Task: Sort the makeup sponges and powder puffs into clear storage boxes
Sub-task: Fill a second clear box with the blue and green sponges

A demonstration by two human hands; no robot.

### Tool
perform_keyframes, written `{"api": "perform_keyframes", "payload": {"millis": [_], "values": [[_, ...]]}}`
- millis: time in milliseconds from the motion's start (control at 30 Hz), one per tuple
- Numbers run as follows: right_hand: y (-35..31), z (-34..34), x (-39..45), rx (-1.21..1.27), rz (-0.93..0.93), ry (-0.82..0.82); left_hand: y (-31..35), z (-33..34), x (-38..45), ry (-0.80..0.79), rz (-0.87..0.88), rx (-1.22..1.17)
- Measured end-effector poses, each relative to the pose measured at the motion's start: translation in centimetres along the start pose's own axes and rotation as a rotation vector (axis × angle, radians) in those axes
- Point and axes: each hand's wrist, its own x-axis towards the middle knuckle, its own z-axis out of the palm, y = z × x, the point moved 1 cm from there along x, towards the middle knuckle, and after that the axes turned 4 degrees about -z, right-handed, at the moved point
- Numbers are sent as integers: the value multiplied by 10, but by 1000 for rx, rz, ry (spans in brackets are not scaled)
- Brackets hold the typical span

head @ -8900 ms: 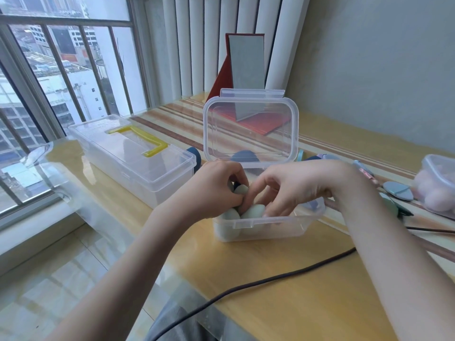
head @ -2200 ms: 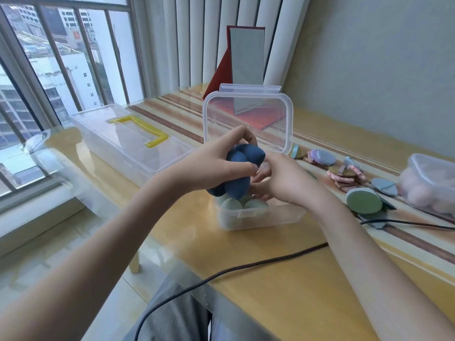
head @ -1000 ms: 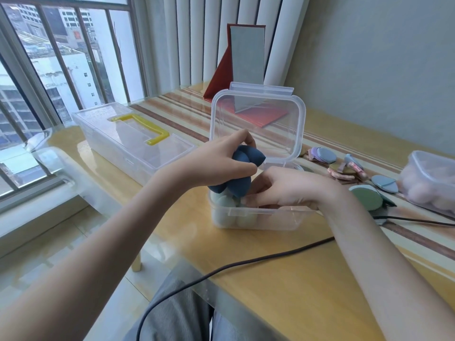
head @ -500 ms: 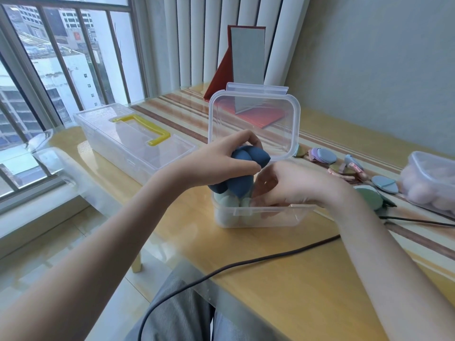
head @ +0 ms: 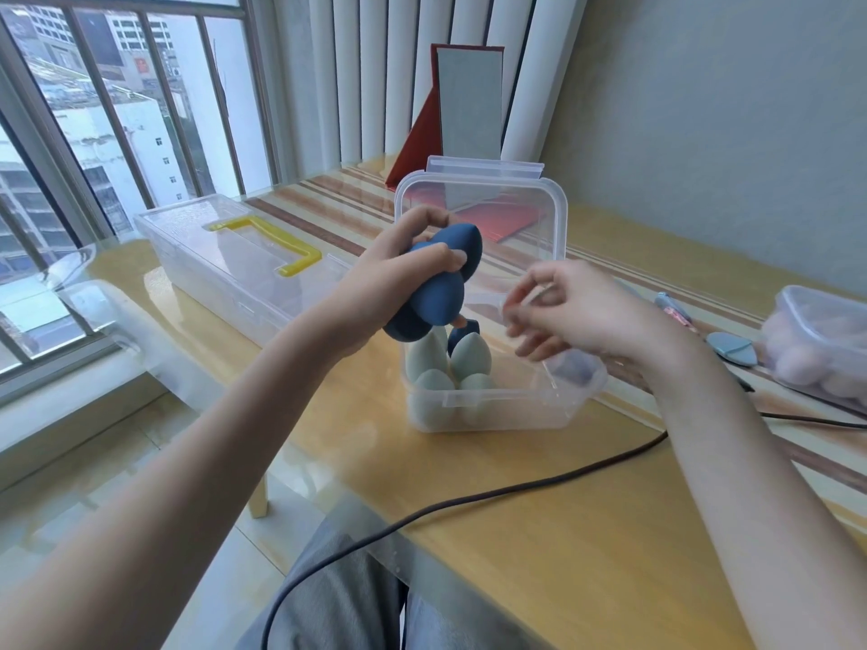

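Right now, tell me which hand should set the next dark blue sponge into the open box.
Right hand: it hangs empty above the open box. The left hand has its grip full of dark blue sponges.

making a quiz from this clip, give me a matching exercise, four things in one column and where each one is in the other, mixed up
Things:
1. dark blue sponges
2. pale green sponges
3. yellow handle
4. pink sponges

Places:
A. in the tub at the far right
B. gripped in the left hand
C. on the lid of the long clear box
D. standing in the open box

Pairs: 1-B, 2-D, 3-C, 4-A
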Motion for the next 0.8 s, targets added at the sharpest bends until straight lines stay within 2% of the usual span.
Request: {"api": "perform_keyframes", "payload": {"millis": [67,100,200,333,433,567,667,800], "values": [[-7,-2,3,95,-130,198,3,2,0,-14,15,-14],[-10,-1,3,191,-173,219,5,3,0,-26,28,-13],[-18,9,-2,462,-202,50,9,11,1,-32,69,89],[-21,11,-6,518,-211,-7,10,15,2,-12,93,152],[-22,9,-7,467,-246,7,10,15,3,19,106,164],[-12,-3,-3,484,-163,163,8,10,6,83,98,167],[-2,-17,-2,180,-91,228,6,5,7,140,140,295],[5,-21,1,-15,-68,158,5,10,1,99,166,448]]}}
